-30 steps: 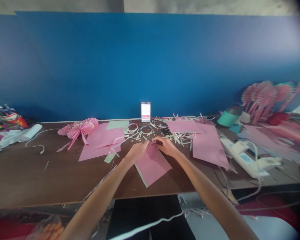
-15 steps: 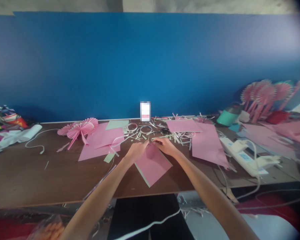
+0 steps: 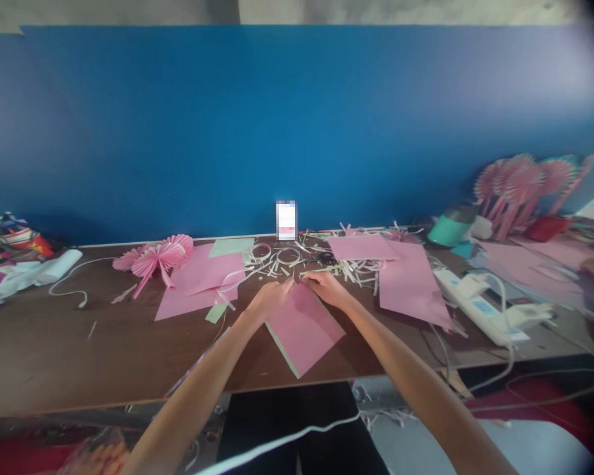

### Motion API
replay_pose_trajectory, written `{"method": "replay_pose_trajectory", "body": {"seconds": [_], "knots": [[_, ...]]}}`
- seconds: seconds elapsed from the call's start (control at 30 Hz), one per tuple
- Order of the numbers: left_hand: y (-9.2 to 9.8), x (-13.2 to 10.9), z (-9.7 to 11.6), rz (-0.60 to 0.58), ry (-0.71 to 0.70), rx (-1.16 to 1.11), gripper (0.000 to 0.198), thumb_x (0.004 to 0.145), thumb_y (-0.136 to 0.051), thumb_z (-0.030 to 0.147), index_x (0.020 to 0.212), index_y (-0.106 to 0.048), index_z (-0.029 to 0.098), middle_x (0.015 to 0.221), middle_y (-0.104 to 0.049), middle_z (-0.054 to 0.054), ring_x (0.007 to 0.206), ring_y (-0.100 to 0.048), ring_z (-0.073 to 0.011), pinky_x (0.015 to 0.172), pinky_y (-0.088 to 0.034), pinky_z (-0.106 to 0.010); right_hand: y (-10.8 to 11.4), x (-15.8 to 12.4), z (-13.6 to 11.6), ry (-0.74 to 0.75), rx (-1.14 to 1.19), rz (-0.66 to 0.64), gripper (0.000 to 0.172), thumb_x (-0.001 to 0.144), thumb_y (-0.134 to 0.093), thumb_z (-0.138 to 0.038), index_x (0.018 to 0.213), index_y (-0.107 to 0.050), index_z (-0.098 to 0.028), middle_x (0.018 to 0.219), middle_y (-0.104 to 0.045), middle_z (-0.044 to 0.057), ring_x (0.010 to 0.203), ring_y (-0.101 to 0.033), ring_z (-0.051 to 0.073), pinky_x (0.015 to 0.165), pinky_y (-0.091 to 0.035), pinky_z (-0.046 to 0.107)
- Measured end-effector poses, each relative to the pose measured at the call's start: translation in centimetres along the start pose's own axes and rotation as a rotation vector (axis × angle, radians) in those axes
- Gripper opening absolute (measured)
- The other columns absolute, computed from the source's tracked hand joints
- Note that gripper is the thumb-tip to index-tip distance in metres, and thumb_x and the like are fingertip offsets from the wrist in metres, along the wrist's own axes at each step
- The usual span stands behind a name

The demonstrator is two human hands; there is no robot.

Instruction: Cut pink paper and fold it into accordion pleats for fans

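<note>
The fingers of the left hand and the right hand are pinched closed on the far corner of a pink sheet. It lies flat at the near edge of the worktop. Just beyond lie cut paper strips. Folded pink fans lie far left and a white power strip to the right.

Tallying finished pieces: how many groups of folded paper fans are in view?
2: pink fans lying on the table at left, and a fan bunch standing by the blue wall at far right. Clutter may hide more.
</note>
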State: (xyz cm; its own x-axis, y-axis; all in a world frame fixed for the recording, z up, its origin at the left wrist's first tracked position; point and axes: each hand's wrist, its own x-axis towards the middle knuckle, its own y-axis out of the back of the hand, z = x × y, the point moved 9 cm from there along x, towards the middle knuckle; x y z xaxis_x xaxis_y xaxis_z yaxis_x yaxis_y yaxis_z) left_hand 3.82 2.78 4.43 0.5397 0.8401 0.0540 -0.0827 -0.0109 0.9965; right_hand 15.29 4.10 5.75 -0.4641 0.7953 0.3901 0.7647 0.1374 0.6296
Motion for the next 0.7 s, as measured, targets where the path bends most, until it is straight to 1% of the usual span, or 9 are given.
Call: {"method": "replay_pose_trajectory", "body": {"seconds": [0.13,0.27,0.37,0.43,0.6,0.7], "knots": [[0.0,-0.1,-0.1,-0.009,0.023,-0.019,0.037,0.096,-0.019,0.034,0.115,-0.047,0.021,0.079,-0.065,-0.009,0.077,-0.065,-0.0239,0.067,-0.042,-0.028,0.0,0.0,0.0,0.006,-0.024,0.004,0.023,0.090,-0.041,-0.028,0.086,-0.062,-0.019,0.079,-0.063,0.001,0.071,-0.056,0.014,0.067,-0.039,0.023],[0.2,-0.1,0.1,-0.013,0.027,0.002,0.034,0.095,-0.022,0.035,0.116,-0.046,0.020,0.080,-0.066,-0.009,0.078,-0.065,-0.0249,0.070,-0.044,-0.031,-0.8,0.0,-0.6,0.010,0.007,-0.048,0.018,0.088,-0.044,-0.027,0.091,-0.061,-0.020,0.078,-0.063,0.001,0.068,-0.055,0.013,0.063,-0.038,0.023],[0.3,-0.1,0.4,-0.006,0.015,0.029,0.032,0.095,-0.024,0.034,0.114,-0.046,0.019,0.081,-0.066,-0.010,0.080,-0.065,-0.0248,0.072,-0.045,-0.032,-1.3,0.0,-1.0,0.024,0.038,-0.042,0.019,0.088,-0.044,-0.026,0.087,-0.061,-0.019,0.077,-0.063,0.001,0.068,-0.054,0.013,0.061,-0.038,0.022],[0.2,0.0,0.5,-0.004,0.017,0.042,0.032,0.095,-0.025,0.034,0.114,-0.046,0.018,0.081,-0.066,-0.009,0.080,-0.065,-0.0240,0.073,-0.045,-0.031,-1.3,0.1,-0.9,0.016,0.033,-0.015,0.020,0.088,-0.044,-0.026,0.082,-0.062,-0.018,0.072,-0.061,0.000,0.066,-0.053,0.013,0.059,-0.036,0.022],[-0.2,0.3,0.3,0.005,0.016,0.052,0.033,0.096,-0.022,0.031,0.114,-0.046,0.018,0.083,-0.066,-0.010,0.080,-0.065,-0.0241,0.072,-0.046,-0.032,-0.9,0.2,-0.4,0.017,0.016,0.027,0.020,0.086,-0.047,-0.027,0.076,-0.062,-0.017,0.067,-0.059,-0.001,0.063,-0.051,0.012,0.058,-0.035,0.022],[-0.4,0.5,-0.1,-0.006,0.032,0.041,0.035,0.096,-0.022,0.034,0.112,-0.049,0.018,0.081,-0.066,-0.010,0.081,-0.065,-0.0236,0.073,-0.045,-0.031,-0.6,0.2,-0.2,0.012,0.022,0.018,0.023,0.086,-0.048,-0.030,0.076,-0.063,-0.017,0.066,-0.058,0.000,0.062,-0.050,0.013,0.058,-0.036,0.022]]}}
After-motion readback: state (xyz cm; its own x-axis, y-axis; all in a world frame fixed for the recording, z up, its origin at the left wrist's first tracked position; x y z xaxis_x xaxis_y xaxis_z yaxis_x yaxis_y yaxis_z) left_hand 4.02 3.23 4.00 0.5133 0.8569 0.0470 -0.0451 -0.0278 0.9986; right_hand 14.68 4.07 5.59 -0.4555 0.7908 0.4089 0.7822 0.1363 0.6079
